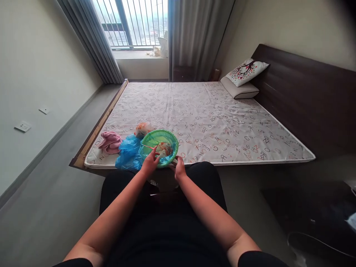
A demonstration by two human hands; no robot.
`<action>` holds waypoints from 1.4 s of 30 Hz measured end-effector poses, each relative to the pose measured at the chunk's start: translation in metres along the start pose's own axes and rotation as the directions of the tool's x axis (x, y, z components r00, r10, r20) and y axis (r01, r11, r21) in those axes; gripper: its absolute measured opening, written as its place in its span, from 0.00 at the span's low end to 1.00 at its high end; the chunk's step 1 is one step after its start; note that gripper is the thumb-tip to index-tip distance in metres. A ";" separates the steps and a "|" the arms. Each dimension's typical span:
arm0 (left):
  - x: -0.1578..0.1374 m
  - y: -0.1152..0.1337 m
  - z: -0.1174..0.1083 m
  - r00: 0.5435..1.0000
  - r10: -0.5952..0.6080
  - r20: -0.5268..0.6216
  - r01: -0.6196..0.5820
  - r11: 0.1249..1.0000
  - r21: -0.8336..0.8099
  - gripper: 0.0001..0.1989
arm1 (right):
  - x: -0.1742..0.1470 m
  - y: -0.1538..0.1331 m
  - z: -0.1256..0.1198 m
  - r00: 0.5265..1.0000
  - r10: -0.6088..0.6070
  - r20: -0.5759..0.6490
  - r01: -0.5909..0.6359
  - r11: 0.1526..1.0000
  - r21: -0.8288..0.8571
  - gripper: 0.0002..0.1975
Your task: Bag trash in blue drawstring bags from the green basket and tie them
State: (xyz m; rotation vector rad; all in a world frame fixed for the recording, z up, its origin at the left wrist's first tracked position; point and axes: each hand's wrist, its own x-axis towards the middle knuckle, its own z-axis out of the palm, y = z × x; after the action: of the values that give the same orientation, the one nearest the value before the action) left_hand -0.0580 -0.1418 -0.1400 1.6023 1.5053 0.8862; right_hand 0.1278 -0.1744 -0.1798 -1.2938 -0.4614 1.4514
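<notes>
A round green basket (174,138), partly lined with blue plastic, rests at the bed's near edge in front of my knees. Inside it lies a pale and brownish heap (164,149) that I cannot name. My left hand (150,162) reaches over the basket's near left rim, fingers closed by a thin red stick-like thing (150,147). At the near right rim, the fingers of my right hand (180,168) are bent around a small pale thing (174,161), mostly hidden. A crumpled blue plastic bag (129,150) touches the basket's left side.
Behind the basket sits a clear bag (143,129) with orange and white contents. A pink cloth (110,142) lies at the left corner of the letter-patterned mattress (194,111). Pillows (244,72) lean by the dark headboard (294,81). A wooden bed rail (97,129) runs along the left.
</notes>
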 end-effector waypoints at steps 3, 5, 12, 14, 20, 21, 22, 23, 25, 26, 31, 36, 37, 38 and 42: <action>-0.006 -0.015 -0.005 0.996 0.064 0.064 -0.073 0.985 0.156 0.40 | 0.021 -0.014 -0.009 0.992 0.122 -0.039 -0.121 0.992 0.026 0.11; -0.011 -0.021 -0.008 0.995 0.079 0.058 -0.088 0.980 0.176 0.39 | 0.033 -0.023 -0.012 0.986 0.168 0.011 -0.168 0.985 0.026 0.11; -0.021 -0.015 -0.018 0.993 -0.056 -0.099 0.043 0.991 -0.129 0.32 | 0.045 -0.026 -0.007 0.981 0.188 0.049 -0.186 0.982 -0.040 0.16; -0.021 -0.014 -0.020 0.989 -0.107 -0.103 0.080 0.968 -0.238 0.31 | 0.044 -0.023 -0.006 0.983 0.179 0.049 -0.176 0.983 -0.060 0.15; -0.021 -0.025 -0.024 0.988 -0.116 -0.098 0.086 0.960 -0.267 0.31 | 0.043 -0.025 -0.009 0.994 0.096 0.047 -0.089 0.986 -0.142 0.11; -0.021 -0.028 -0.024 0.991 -0.102 -0.089 0.079 0.970 -0.230 0.32 | 0.044 -0.027 -0.009 0.997 0.065 0.032 -0.059 0.986 -0.155 0.11; -0.021 -0.031 -0.024 0.993 -0.089 -0.074 0.073 0.979 -0.188 0.33 | 0.046 -0.030 -0.009 0.999 0.028 0.018 -0.025 0.985 -0.170 0.12; -0.021 -0.033 -0.023 0.995 -0.079 -0.058 0.070 0.986 -0.152 0.33 | 0.048 -0.033 -0.009 1.000 -0.008 0.008 0.010 0.982 -0.186 0.12; -0.022 -0.037 -0.023 0.996 -0.079 -0.043 0.074 0.990 -0.118 0.32 | 0.053 -0.040 -0.007 0.998 -0.061 0.014 0.063 0.973 -0.220 0.13; -0.022 -0.038 -0.023 0.996 -0.082 -0.043 0.077 0.990 -0.120 0.32 | 0.056 -0.044 -0.005 0.997 -0.073 0.025 0.077 0.968 -0.238 0.12; -0.022 -0.035 -0.027 0.992 -0.107 -0.065 0.091 0.973 -0.214 0.32 | 0.061 -0.064 0.001 0.997 -0.036 0.061 0.052 0.959 -0.277 0.06; -0.015 -0.011 -0.032 0.983 -0.104 -0.149 0.052 0.948 -0.314 0.36 | 0.057 -0.083 -0.001 0.998 0.001 0.061 0.013 0.974 -0.226 0.06; -0.013 -0.004 -0.032 0.975 -0.117 -0.190 0.044 0.935 -0.351 0.36 | 0.056 -0.086 -0.002 0.999 0.005 0.051 0.006 0.976 -0.217 0.06; -0.009 0.003 -0.032 0.965 -0.134 -0.227 0.036 0.920 -0.389 0.35 | 0.056 -0.089 -0.003 0.999 0.014 0.043 -0.005 0.978 -0.206 0.07; 0.006 0.028 -0.034 0.943 -0.195 -0.270 0.030 0.857 -0.514 0.34 | 0.056 -0.102 -0.008 0.996 0.081 0.036 -0.074 0.983 -0.167 0.11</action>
State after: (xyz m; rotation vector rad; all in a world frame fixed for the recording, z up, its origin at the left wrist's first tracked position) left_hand -0.0742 -0.1339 -0.0991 1.0091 1.3995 1.3843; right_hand 0.1906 -0.0935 -0.1240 -1.4278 -0.5754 1.5333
